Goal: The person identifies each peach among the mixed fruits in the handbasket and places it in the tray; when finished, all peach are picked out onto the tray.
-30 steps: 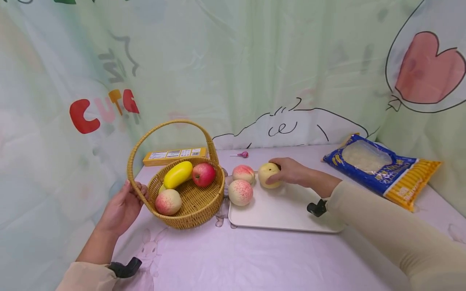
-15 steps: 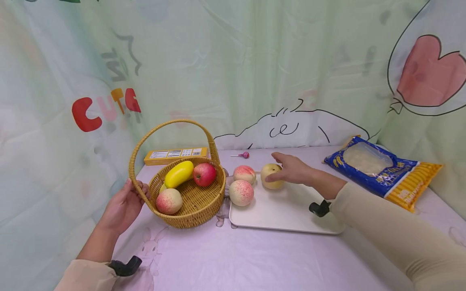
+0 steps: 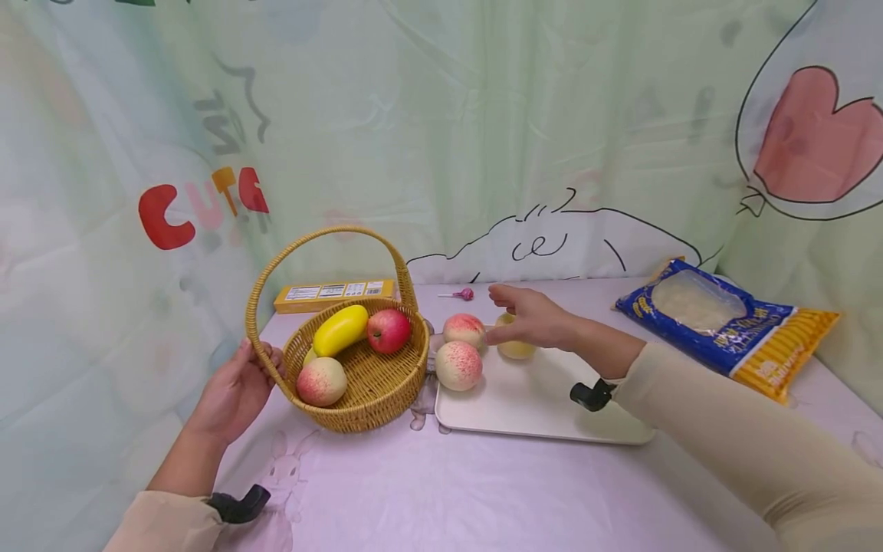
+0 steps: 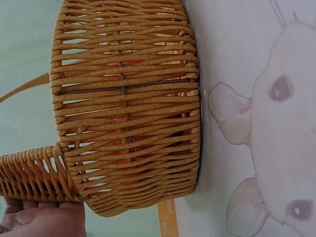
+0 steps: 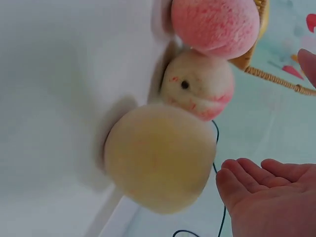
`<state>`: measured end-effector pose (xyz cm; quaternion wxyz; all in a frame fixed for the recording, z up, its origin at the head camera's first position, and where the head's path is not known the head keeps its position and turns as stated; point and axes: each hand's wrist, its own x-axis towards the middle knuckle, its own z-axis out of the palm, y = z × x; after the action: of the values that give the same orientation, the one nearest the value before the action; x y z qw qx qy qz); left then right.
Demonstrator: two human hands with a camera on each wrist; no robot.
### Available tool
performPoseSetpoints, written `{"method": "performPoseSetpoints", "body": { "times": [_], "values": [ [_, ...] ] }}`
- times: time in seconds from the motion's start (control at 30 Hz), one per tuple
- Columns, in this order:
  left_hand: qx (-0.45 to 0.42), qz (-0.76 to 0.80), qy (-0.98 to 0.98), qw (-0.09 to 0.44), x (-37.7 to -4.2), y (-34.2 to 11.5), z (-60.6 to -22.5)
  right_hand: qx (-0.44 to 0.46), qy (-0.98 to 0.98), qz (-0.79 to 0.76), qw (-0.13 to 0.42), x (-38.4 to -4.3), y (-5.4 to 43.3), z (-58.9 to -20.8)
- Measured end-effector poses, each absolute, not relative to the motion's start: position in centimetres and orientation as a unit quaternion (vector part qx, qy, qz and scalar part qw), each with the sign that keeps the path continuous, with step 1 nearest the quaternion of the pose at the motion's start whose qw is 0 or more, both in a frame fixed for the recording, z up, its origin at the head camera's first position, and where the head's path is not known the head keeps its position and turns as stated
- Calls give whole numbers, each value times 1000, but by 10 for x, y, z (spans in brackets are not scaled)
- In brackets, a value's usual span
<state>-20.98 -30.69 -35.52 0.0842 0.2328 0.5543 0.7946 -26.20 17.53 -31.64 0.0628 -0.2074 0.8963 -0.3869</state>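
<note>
My left hand [image 3: 234,391] grips the lower left of the handle on a wicker basket [image 3: 375,383]. In the left wrist view its fingers [image 4: 47,217] lie against the handle's woven base. Inside the basket are a long yellow fruit [image 3: 340,331], a red apple [image 3: 388,331] and a peach [image 3: 322,382]. Over the white tray [image 3: 538,410], my right hand [image 3: 541,318] is held with spread fingers and nothing in it. It partly covers a pale yellow round fruit [image 3: 517,349], which the right wrist view shows apart from the fingers. Two pink-speckled peaches [image 3: 458,366] sit at the tray's left end.
Behind the basket lies a yellow box [image 3: 334,294]. A lollipop [image 3: 466,294] rests near the back curtain [image 3: 455,153]. To the right of the tray is a blue and orange bag [image 3: 724,322]. A pale pink cloth [image 3: 483,491] covers the table.
My right hand has let go of the pale yellow fruit, opened its fingers and lifted up and to the left. The fruit stays on the tray. My left hand keeps its hold.
</note>
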Motion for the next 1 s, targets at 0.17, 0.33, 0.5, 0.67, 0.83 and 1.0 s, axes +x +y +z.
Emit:
{"method": "performPoseSetpoints", "body": {
  "times": [0.17,0.33,0.5,0.67,0.83,1.0],
  "values": [
    [236,796,550,86,-210,-308,-357,-229,892,-385,64,-259,161,-311],
    [236,796,550,86,-210,-309,-358,-246,893,-372,64,-260,151,-303],
    [237,796,551,85,-210,-310,-358,-261,885,-376,87,-260,140,-295],
    [239,794,552,86,-210,-311,-357,-273,874,-385,114,-259,128,-286],
    [239,796,548,90,-211,-310,-356,-291,866,-386,129,-262,114,-279],
    [236,798,548,86,-212,-309,-356,-319,860,-375,137,-267,102,-272]
  ]
}}
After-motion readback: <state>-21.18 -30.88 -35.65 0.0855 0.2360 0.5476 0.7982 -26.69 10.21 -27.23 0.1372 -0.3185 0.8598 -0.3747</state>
